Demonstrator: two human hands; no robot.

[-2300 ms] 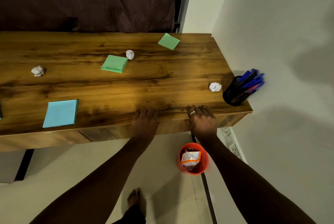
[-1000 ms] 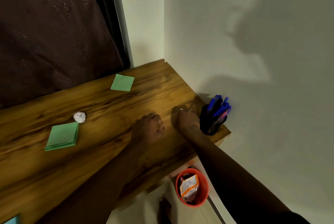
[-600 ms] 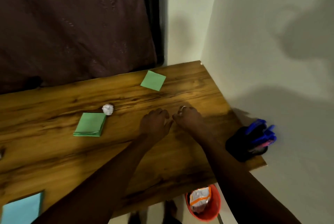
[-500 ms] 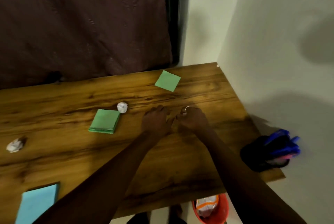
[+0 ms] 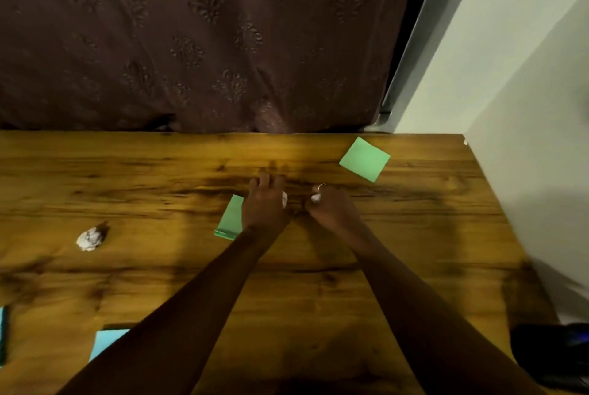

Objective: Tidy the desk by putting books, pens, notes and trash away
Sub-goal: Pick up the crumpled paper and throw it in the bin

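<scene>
Fingers of your right hand curl round a paper ball mid-desk; your left hand lies palm-down, fingers straight, beside a second ball, over the green pad, whose long axis runs toward the far edge.

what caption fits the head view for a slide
Tidying a wooden desk: right hand pinches a crumpled paper ball, left hand touches a second ball beside the green note pad.

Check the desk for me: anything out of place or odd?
Yes. One crumpled paper ball lies loose at the desk's left side; the right hand grips a second paper ball. A single green note sits skewed near the back right corner, apart from the green pad. Nothing looks spilled or damaged.
</scene>
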